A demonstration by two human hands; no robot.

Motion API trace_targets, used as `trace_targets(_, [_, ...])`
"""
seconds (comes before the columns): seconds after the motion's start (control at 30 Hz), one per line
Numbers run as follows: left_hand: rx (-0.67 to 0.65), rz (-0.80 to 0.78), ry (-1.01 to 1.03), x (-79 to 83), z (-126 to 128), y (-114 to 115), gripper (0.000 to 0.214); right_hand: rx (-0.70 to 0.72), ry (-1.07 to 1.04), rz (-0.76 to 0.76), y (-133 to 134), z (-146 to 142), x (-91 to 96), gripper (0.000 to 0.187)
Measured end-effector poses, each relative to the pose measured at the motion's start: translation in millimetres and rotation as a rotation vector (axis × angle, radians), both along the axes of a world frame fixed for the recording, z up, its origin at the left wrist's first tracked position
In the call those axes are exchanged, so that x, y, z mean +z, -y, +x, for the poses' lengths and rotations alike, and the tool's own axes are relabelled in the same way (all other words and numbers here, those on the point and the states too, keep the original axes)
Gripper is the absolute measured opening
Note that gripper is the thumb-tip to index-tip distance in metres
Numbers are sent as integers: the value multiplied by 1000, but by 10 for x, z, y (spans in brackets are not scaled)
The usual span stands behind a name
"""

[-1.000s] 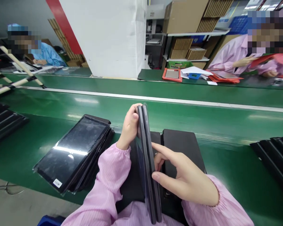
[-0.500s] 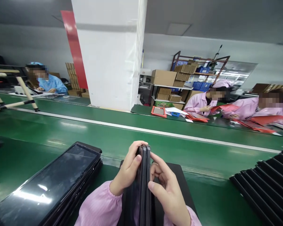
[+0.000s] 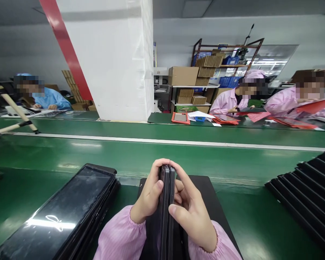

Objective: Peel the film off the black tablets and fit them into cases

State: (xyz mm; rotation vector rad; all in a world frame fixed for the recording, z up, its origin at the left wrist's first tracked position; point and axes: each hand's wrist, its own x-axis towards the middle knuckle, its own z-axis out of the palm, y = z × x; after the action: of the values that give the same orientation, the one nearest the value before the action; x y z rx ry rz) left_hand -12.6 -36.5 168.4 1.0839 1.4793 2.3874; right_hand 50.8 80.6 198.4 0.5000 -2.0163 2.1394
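Note:
My left hand (image 3: 149, 191) and my right hand (image 3: 191, 209) grip a dark tablet (image 3: 164, 213) standing on its long edge, with a second slim dark slab (image 3: 171, 202) against its right side; whether that slab is a cover or another tablet I cannot tell. The left palm and thumb press on the glossy face. On the other side, the right thumb and fingers touch the slab, and both index fingers meet over the far end. A flat black case or panel (image 3: 206, 195) lies beneath on the green bench. Its middle is hidden by my hands.
To the left lies a stack of black tablets (image 3: 70, 206), screen up. Overlapping black cases (image 3: 308, 191) stand at the right. Beyond the green belt (image 3: 119, 153) are a white pillar (image 3: 111, 65), red covers (image 3: 224, 119) and several co-workers. A pipe frame (image 3: 18, 112) stands far left.
My view has levelled and shifted a little. My right index finger has moved up over the tablet's far end to meet the left fingers. The grip stays in place.

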Motion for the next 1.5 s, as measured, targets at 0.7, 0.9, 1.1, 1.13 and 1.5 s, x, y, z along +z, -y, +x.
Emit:
trace_targets(0.7, [303, -71, -224, -4, 27, 27, 49, 56, -30, -123, 25, 104, 21, 74])
trace_targets(0.9, [305, -56, -341, -21, 41, 10, 48, -41, -107, -133, 34, 126, 27, 54])
trace_targets(1.1, [310, -97, -370, -3, 106, -1, 48, -77, -94, -153, 38, 160, 38, 36])
trace_targets(1.13, [313, -99, -377, -8, 111, -2, 49, -82, -95, -161, 37, 169, 45, 33])
trace_targets(1.5, [328, -138, -446, -39, 124, -28, 50, -130, -84, -229, 21, 168, 16, 26])
